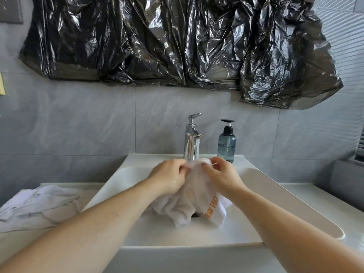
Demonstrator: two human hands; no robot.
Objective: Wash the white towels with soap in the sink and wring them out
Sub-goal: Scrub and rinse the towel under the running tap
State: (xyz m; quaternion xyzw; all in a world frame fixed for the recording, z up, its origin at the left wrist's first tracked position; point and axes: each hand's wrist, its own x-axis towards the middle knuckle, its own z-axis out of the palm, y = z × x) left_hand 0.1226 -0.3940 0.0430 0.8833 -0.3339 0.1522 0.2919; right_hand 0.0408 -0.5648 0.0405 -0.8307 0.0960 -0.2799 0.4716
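Left hand [169, 177] and right hand [222, 175] both grip the bunched top of a wet white towel [189, 203], fingers curled into the cloth, directly beneath the faucet [192, 138]; water runs from the spout onto the fabric; the towel hangs down into the white sink [256, 194], its lower edge with orange lettering near the drain; a blue pump soap bottle [227, 143] stands just right of the faucet; a second white towel [37, 205] lies crumpled on the counter [319, 196], left; black plastic sheeting [177, 40] covers the far wall.

orange letters "OH" on white towel [197, 201], remaining characters illegible
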